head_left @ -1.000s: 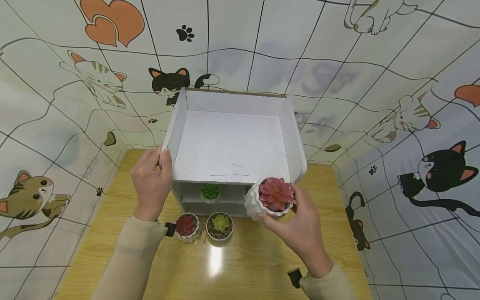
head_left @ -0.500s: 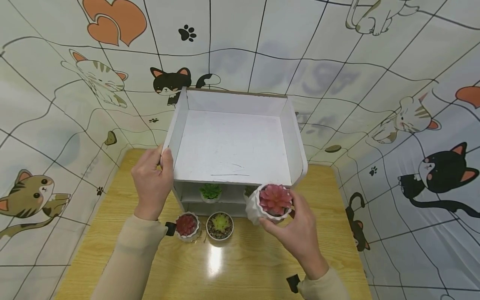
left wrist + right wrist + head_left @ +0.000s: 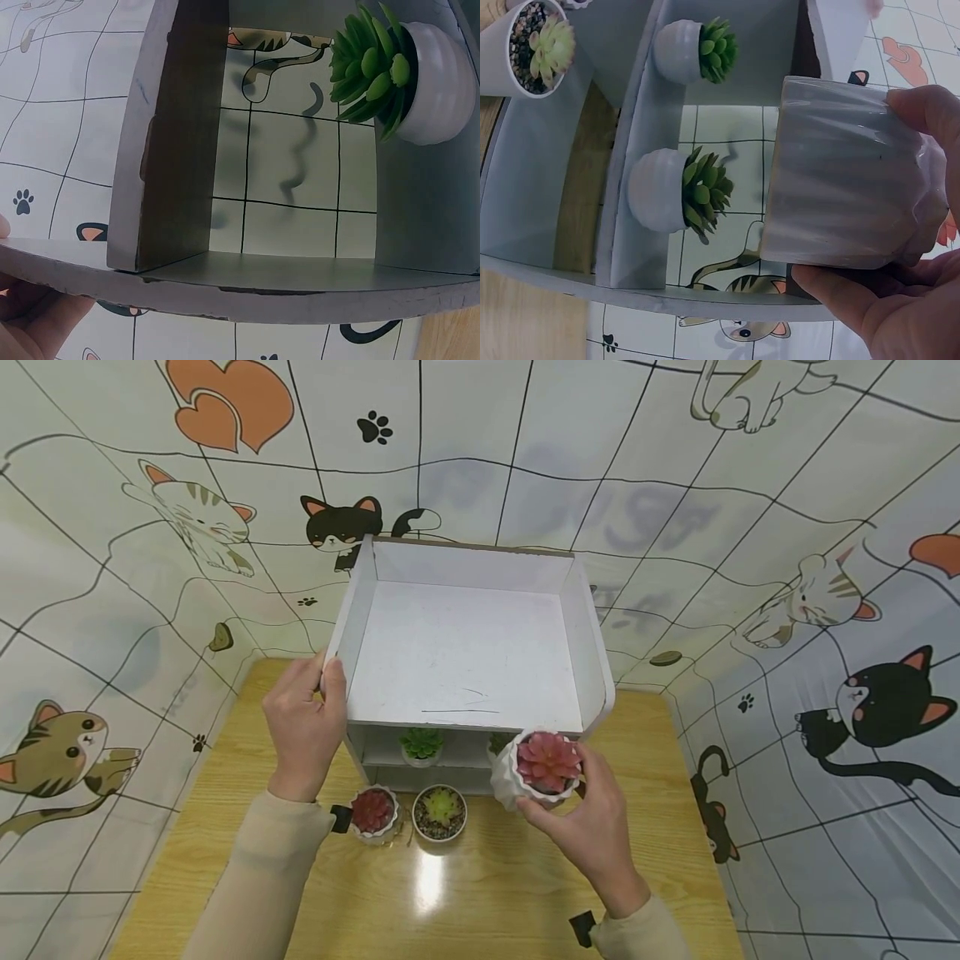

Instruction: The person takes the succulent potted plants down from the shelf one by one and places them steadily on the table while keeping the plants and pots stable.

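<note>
- while the right hand (image 3: 592, 827) pinches the white ribbed pot (image 3: 510, 777) between thumb and fingers, just right of centre in the head view, its base has nothing under it that i can see; a loosened pinch on that shiny wall could drop it.
- the pot overlaps the front edge of the white shelf unit (image 3: 465, 652); whether they touch, i cannot tell. raised too high, it or its red succulent (image 3: 549, 763) could catch on the upper board.
- two small green plants sit left of centre in the right wrist view, the upper one (image 3: 679, 51) and the lower one (image 3: 656, 191); pushed straight in, the pot could tip the nearer.
- the left hand (image 3: 307, 727) curls round the unit's side edge, left of centre in the head view; an uneven pull there could shift the shelf and jolt both plants.
- the red-leaved pot (image 3: 373, 814) and yellow-green plant (image 3: 439, 812), lower centre-left, stand close before the unit, so a sideways swing could knock them.
</note>
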The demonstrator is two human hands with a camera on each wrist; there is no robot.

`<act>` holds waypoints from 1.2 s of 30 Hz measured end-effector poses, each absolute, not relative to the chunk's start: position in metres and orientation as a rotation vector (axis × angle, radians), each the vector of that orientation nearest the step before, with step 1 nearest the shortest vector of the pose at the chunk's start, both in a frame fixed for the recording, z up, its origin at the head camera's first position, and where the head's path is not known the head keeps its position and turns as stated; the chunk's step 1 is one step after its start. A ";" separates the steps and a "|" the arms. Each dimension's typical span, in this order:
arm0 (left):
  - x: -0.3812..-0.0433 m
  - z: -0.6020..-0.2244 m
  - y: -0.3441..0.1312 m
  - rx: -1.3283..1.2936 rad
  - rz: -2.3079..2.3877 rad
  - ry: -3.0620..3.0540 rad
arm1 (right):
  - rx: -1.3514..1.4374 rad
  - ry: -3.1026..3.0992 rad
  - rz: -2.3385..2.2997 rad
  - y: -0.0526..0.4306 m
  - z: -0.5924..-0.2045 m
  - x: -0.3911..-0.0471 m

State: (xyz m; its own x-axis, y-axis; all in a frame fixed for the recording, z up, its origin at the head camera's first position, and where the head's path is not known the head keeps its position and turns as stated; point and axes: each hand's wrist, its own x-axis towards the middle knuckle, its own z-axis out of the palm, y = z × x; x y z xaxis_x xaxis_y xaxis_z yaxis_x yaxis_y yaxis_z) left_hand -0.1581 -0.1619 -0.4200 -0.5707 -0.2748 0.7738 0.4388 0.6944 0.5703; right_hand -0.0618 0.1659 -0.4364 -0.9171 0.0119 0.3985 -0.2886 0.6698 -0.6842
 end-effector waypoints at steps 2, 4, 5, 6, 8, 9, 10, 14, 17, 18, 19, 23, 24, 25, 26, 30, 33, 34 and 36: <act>-0.158 -0.420 -0.162 -0.125 -0.954 -1.962 | 0.216 -2.513 1.115 0.166 -0.438 -0.062; -0.158 -0.420 -0.161 -0.122 -0.955 -1.961 | 0.219 -2.508 1.111 0.165 -0.440 -0.062; -0.158 -0.420 -0.161 -0.121 -0.955 -1.961 | 0.221 -2.504 1.110 0.165 -0.441 -0.062; -0.158 -0.420 -0.161 -0.120 -0.956 -1.959 | 0.222 -2.501 1.110 0.165 -0.442 -0.062; -0.158 -0.420 -0.161 -0.117 -0.957 -1.959 | 0.233 -2.490 1.105 0.164 -0.443 -0.063; -0.158 -0.420 -0.161 -0.117 -0.957 -1.960 | 0.236 -2.487 1.106 0.164 -0.444 -0.063; -0.158 -0.420 -0.161 -0.117 -0.956 -1.961 | 0.236 -2.485 1.106 0.164 -0.445 -0.063; -0.157 -0.420 -0.161 -0.119 -0.957 -1.962 | 0.238 -2.483 1.105 0.163 -0.447 -0.063; -0.157 -0.419 -0.161 -0.122 -0.960 -1.953 | 0.241 -2.485 1.098 0.163 -0.448 -0.063; -0.157 -0.419 -0.161 -0.125 -0.962 -1.952 | 0.244 -2.484 1.095 0.163 -0.448 -0.063; -0.157 -0.419 -0.161 -0.128 -0.962 -1.949 | 0.245 -2.484 1.088 0.163 -0.449 -0.063; -0.158 -0.420 -0.162 -0.139 -0.967 -1.944 | 0.249 -2.478 1.083 0.163 -0.449 -0.064; -0.159 -0.420 -0.162 -0.141 -0.969 -1.943 | 0.246 -2.477 1.082 0.163 -0.449 -0.064; -0.159 -0.420 -0.162 -0.141 -0.970 -1.943 | 0.242 -2.476 1.081 0.163 -0.449 -0.064; -0.159 -0.420 -0.162 -0.140 -0.970 -1.943 | 0.241 -2.474 1.085 0.163 -0.449 -0.064; -0.160 -0.421 -0.162 -0.137 -0.970 -1.945 | 0.236 -2.465 1.115 0.163 -0.450 -0.064; -0.159 -0.421 -0.162 -0.133 -0.968 -1.947 | 0.237 -2.457 1.140 0.163 -0.451 -0.064; -0.159 -0.421 -0.162 -0.131 -0.966 -1.948 | 0.236 -2.456 1.143 0.163 -0.451 -0.064; -0.159 -0.421 -0.162 -0.128 -0.966 -1.949 | 0.232 -2.455 1.150 0.162 -0.451 -0.064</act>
State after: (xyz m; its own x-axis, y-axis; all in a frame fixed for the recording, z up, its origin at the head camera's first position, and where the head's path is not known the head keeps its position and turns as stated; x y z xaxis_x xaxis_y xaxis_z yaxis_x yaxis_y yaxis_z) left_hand -0.1591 -0.1620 -0.4205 -0.5662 -0.2810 0.7749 0.4464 0.6858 0.5748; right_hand -0.0639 0.1624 -0.4514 -0.8990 0.0255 0.4373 -0.3197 0.6441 -0.6949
